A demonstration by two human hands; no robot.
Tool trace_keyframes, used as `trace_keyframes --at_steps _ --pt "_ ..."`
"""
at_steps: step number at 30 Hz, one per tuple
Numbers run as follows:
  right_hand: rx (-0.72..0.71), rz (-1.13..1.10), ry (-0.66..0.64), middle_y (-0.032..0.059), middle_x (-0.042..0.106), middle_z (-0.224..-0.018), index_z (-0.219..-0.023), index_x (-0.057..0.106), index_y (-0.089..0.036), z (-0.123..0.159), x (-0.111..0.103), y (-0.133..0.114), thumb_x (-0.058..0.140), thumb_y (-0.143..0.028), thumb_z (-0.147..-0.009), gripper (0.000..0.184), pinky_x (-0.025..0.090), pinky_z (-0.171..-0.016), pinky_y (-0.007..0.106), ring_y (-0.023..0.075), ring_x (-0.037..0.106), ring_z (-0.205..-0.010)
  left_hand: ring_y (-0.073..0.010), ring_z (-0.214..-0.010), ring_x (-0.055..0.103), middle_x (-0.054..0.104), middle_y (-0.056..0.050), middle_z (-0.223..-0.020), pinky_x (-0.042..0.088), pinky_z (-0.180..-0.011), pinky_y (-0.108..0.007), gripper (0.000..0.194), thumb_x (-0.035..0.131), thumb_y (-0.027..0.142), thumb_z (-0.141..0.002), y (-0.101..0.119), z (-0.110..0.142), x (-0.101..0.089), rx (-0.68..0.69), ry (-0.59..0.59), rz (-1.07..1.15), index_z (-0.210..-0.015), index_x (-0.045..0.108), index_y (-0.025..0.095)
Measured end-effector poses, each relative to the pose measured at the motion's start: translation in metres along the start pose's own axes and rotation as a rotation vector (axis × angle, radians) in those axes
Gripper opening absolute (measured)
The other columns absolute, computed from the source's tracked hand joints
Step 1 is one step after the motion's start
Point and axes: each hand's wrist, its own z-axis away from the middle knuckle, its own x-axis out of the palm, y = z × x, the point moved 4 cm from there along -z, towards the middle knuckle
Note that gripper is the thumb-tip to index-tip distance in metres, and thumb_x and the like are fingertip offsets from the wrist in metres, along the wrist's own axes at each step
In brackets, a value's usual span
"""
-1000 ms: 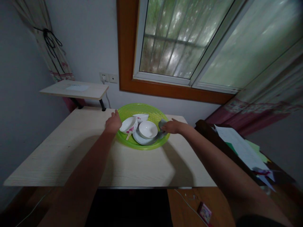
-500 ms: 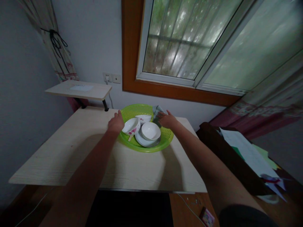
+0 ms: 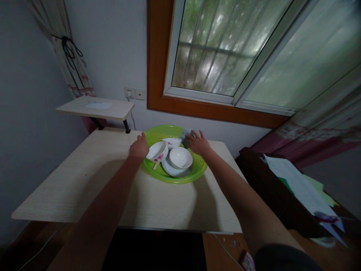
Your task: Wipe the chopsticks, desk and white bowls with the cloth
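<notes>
A round green basket sits at the far middle of a pale wooden table. In it lie a white bowl with pink flowers, a plain white bowl on a white plate, and another flowered bowl behind them. My left hand grips the basket's left rim, fingers curled. My right hand rests over a grey cloth at the basket's far right, fingers curled onto it.
A small raised shelf stands at the table's far left corner. A window with a brown frame is behind. Papers lie on a dark surface at right. A wall socket and curtains are in view.
My right hand moved with the grey cloth from the basket's right rim toward its far side. My left hand stayed on the left rim.
</notes>
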Motion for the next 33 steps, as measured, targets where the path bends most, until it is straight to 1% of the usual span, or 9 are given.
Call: trace_keyframes --at_steps 4,6,9,12,18,23,27,30,33 --pt "-0.012 -0.01 -0.013 0.0134 0.072 -0.157 -0.142 0.08 -0.023 0.012 -0.006 -0.001 0.047 -0.03 -0.114 0.044 0.018 -0.139 0.074 0.0412 0.04 -0.168 -0.0405 -0.139 0.071 0.053 -0.028 -0.168 0.06 -0.111 -0.048 0.079 0.046 0.025 -0.109 0.0 -0.001 0.001 0.001 0.0 0.005 -0.184 0.025 0.017" --pt "-0.021 -0.016 -0.019 0.0144 0.076 -0.151 -0.139 0.082 -0.024 0.016 -0.008 -0.002 0.048 -0.03 -0.113 0.043 0.017 -0.14 0.072 0.0404 0.043 -0.165 -0.0408 -0.139 0.071 0.053 -0.028 -0.168 0.059 -0.111 -0.049 0.079 0.045 0.024 -0.109 0.0 -0.001 0.001 0.002 0.002 0.005 -0.184 0.025 0.016" --pt "-0.03 -0.017 -0.018 0.0144 0.075 -0.153 -0.142 0.081 -0.024 0.016 -0.007 -0.003 0.052 -0.029 -0.111 0.043 0.016 -0.141 0.07 0.0398 0.042 -0.166 -0.041 -0.138 0.071 0.053 -0.028 -0.168 0.059 -0.111 -0.05 0.08 0.046 0.024 -0.107 0.0 -0.001 0.0 0.0 -0.001 0.0 -0.184 0.025 0.017" --pt "-0.026 -0.01 -0.009 0.0132 0.067 -0.164 -0.152 0.075 -0.022 0.01 -0.004 -0.004 0.051 -0.027 -0.11 0.048 0.019 -0.141 0.07 0.0396 0.04 -0.167 -0.0408 -0.138 0.071 0.054 -0.028 -0.168 0.059 -0.111 -0.049 0.08 0.046 0.025 -0.107 0.0 -0.001 0.0 0.01 -0.009 -0.001 -0.184 0.025 0.018" --pt "-0.019 0.011 -0.002 0.0109 0.05 -0.18 -0.162 0.067 -0.019 -0.002 0.006 -0.006 0.05 -0.024 -0.108 0.057 0.019 -0.14 0.077 0.0441 0.033 -0.172 -0.0407 -0.137 0.072 0.053 -0.029 -0.168 0.06 -0.111 -0.049 0.077 0.041 0.022 -0.109 0.001 0.0 -0.002 0.007 -0.007 -0.015 -0.184 0.025 0.014" --pt "-0.024 0.043 0.017 0.0148 0.058 -0.173 -0.156 0.072 -0.02 0.002 0.004 -0.009 0.053 -0.017 -0.103 0.056 0.016 -0.141 0.076 0.0446 0.034 -0.17 -0.0396 -0.134 0.074 0.055 -0.029 -0.165 0.061 -0.109 -0.049 0.077 0.041 0.02 -0.109 0.001 0.0 -0.002 -0.003 0.006 -0.027 -0.184 0.027 0.017" --pt "-0.018 0.058 0.023 0.0192 0.071 -0.155 -0.143 0.08 -0.017 0.005 -0.004 -0.014 0.048 -0.014 -0.105 0.049 0.015 -0.142 0.07 0.041 0.038 -0.166 -0.04 -0.136 0.073 0.054 -0.029 -0.166 0.06 -0.11 -0.049 0.079 0.045 0.021 -0.107 0.001 0.0 -0.002 0.004 -0.006 -0.021 -0.184 0.026 0.017" --pt "-0.038 0.061 0.023 0.0227 0.076 -0.141 -0.133 0.084 -0.014 0.006 -0.008 -0.016 0.046 -0.016 -0.109 0.045 0.027 -0.137 0.063 0.0404 0.049 -0.154 -0.0405 -0.136 0.073 0.053 -0.028 -0.168 0.06 -0.111 -0.049 0.08 0.046 0.021 -0.108 0.001 0.0 -0.001 -0.002 -0.011 -0.013 -0.185 0.025 0.02" --pt "-0.041 0.049 0.0 0.0262 0.076 -0.138 -0.126 0.085 -0.009 0.006 -0.008 -0.017 0.042 -0.017 -0.111 0.046 0.046 -0.118 0.053 0.0396 0.058 -0.138 -0.0402 -0.136 0.073 0.053 -0.028 -0.168 0.06 -0.111 -0.049 0.081 0.047 0.02 -0.108 0.0 0.0 0.0 -0.01 -0.004 -0.009 -0.186 0.025 0.022"
